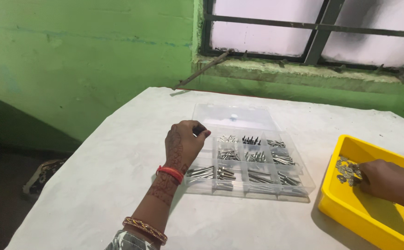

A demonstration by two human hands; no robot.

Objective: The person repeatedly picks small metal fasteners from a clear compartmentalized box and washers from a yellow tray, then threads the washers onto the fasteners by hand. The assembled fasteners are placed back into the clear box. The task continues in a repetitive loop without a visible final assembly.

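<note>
Washers, small flat silver metal ones (346, 170), lie heaped in the yellow plastic tray (350, 213) at the near right, where the right hand (387, 183) rests, fingers curled loosely among them. Farther off, the left hand (183, 143) pinches narrowly over the clear plastic compartment box (257, 185) of sorted screws, lid open.

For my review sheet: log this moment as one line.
left hand: fingers pinched over clear organizer box | right hand: in yellow tray, at metal washers | surface: white table
</note>
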